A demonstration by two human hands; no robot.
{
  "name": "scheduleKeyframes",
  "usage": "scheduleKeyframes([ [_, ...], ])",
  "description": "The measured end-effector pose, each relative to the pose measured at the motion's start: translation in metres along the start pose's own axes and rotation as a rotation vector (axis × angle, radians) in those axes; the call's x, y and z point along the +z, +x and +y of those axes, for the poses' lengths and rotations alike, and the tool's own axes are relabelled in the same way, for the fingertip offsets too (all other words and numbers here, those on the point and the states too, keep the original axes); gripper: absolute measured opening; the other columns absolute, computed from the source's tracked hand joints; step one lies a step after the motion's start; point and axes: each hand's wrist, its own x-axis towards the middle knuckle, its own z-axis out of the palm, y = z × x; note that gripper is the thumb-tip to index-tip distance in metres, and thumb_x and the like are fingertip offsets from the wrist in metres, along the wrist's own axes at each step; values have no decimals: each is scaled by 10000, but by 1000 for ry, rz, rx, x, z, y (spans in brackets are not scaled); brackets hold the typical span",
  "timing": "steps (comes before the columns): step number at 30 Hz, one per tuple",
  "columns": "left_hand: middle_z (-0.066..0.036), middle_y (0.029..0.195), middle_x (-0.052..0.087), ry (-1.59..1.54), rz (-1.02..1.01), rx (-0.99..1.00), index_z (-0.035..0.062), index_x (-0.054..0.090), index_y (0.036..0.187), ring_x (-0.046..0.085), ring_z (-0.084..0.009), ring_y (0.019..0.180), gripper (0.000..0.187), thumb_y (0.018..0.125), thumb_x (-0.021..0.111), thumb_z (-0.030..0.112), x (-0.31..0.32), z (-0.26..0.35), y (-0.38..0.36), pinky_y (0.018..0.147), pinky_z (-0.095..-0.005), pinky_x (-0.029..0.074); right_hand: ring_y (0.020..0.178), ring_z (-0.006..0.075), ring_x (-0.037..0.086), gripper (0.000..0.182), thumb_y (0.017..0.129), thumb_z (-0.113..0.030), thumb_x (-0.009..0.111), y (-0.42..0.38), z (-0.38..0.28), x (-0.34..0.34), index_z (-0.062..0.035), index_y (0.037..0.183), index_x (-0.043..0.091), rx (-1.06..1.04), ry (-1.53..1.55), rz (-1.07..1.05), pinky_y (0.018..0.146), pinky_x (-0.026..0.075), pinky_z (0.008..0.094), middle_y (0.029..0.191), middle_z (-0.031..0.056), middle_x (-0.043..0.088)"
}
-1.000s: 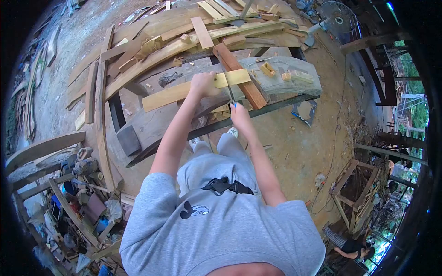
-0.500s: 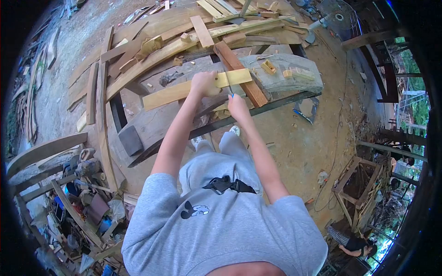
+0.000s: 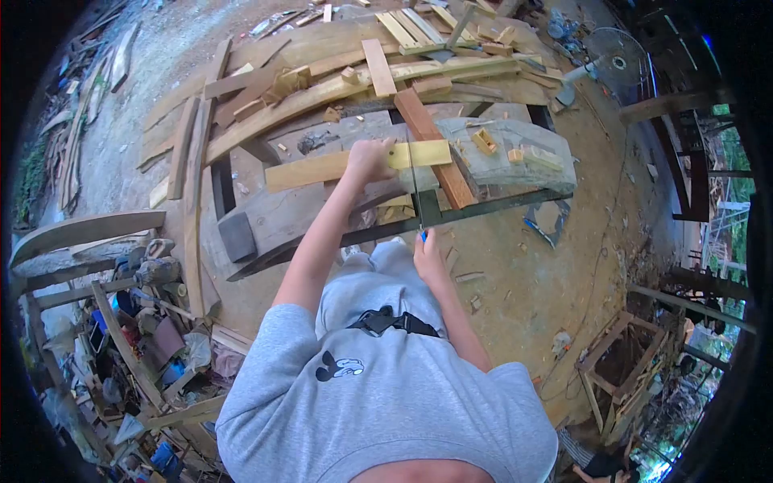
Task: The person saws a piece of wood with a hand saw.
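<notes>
My left hand is closed on a light yellow wooden board, pressing it down near its middle. The board lies across a reddish-brown plank on a curved grey wooden bench. A thin saw crosses the board just right of my left hand, its blade running back toward my body. My right hand is wrapped round the saw's blue handle, below the bench's front edge.
Small wooden blocks sit on the bench's right part. Long boards are piled behind it. A standing fan is at the back right, a wooden frame at the lower right. A person is partly visible there.
My right hand has pulled the saw back toward my body, so more of the blade shows. My left hand stays on the board. The view has shifted slightly.
</notes>
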Motion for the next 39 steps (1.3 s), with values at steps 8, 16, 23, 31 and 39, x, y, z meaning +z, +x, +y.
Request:
scheduleKeyframes([
  [8, -137, 1137, 451, 66, -90, -15, 109, 355, 1188, 422, -279, 1074, 835, 506, 707, 436, -8, -1, -16, 894, -513, 291, 653, 430, 533, 272, 873, -274, 360, -2, -1, -14, -24, 877, 467, -40, -172, 14, 568, 383, 528, 674, 254, 546],
  [16, -126, 1297, 290, 174, -42, 138, 193, 100, 1352, 230, -371, 1212, 1258, 324, 796, 393, -35, -53, -94, 957, -586, 143, 683, 405, 550, 279, 871, -272, 367, -11, -29, 13, -22, 910, 483, 179, -363, 93, 589, 418, 499, 723, 227, 572],
  [23, -113, 1266, 303, 104, -43, 428, 196, 126, 1345, 280, -335, 1175, 1184, 371, 796, 263, -36, -87, -70, 885, -494, 286, 788, 403, 535, 277, 872, -258, 392, -31, -45, 40, 0, 887, 491, 307, -265, 308, 665, 414, 473, 808, 238, 565],
  [31, -129, 1247, 335, -81, 15, 429, 86, 258, 1272, 282, -348, 1174, 851, 602, 696, 374, -34, -46, -27, 945, -538, 211, 694, 384, 566, 284, 863, -255, 403, -33, -34, 73, 2, 878, 519, 287, -171, 450, 583, 429, 478, 728, 230, 574],
  [39, -99, 1013, 520, 233, 62, 1074, 24, 528, 1032, 432, -260, 1045, 387, 697, 542, 218, 49, 130, 28, 949, -468, 238, 572, 340, 571, 272, 858, -286, 422, -30, -43, 90, -46, 775, 519, 369, -390, 581, 517, 436, 448, 614, 163, 570],
])
